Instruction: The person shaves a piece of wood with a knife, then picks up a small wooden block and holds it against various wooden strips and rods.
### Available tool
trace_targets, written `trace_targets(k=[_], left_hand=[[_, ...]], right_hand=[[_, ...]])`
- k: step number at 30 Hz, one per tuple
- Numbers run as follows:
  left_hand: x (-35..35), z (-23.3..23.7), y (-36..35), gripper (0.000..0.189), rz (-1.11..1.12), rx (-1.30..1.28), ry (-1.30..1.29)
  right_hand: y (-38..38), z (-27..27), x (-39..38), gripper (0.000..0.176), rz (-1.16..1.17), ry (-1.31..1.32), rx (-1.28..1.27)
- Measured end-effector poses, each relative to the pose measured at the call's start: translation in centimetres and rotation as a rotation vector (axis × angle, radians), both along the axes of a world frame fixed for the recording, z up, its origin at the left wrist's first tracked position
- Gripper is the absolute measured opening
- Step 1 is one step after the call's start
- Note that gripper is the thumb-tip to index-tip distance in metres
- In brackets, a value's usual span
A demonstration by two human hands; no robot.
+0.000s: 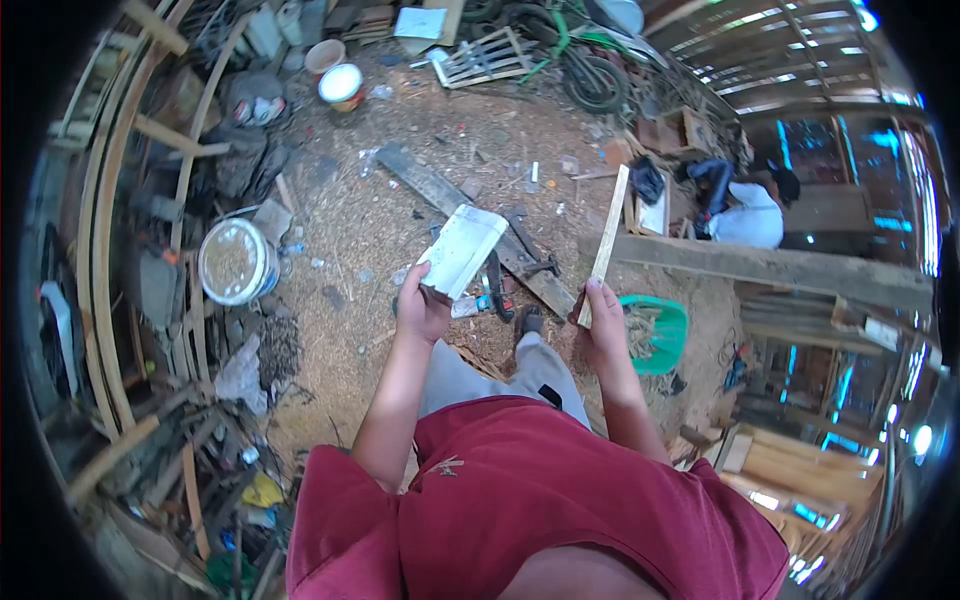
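Note:
My left hand (423, 305) is closed on the lower left edge of a white flat board (463, 252), a scuffed piece with a raised rim along one side. In my right hand (600, 310) is a thin wooden strip (612, 225), gripped near its lower end and pointing up and away from me. The two pieces are held apart. Below the board, a dark plank (420, 182) lies slantwise on the ground, with a hammer (540, 266) on it and other tools close by, partly hidden.
A green plastic basin (660, 335) stands right of my legs. White buckets (237, 262) (341, 86) are on the left and far side. A long beam (780, 262) crosses the right, near another person (750, 214) bent low. A motorcycle wheel (594, 83) shows at the back.

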State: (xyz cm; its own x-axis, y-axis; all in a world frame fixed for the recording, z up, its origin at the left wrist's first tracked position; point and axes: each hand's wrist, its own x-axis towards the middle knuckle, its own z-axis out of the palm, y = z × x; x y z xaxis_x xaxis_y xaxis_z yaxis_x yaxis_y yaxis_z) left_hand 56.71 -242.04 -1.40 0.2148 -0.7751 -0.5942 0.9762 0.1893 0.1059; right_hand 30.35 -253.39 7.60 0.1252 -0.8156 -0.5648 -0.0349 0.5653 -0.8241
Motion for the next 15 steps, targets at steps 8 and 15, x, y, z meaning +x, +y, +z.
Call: trace_targets(k=[8,15], left_hand=[[-4.6,-2.6,-4.2,0.056,0.007,0.162,-0.431],[-7.6,-20.6,-11.5,0.055,-0.382,0.586,-0.645]], right_hand=[[-10.9,-9.8,-3.1,0.028,0.402,-0.019,-0.018],[-19.3,-23.0,-6.5,0.027,0.487,0.069,0.062]])
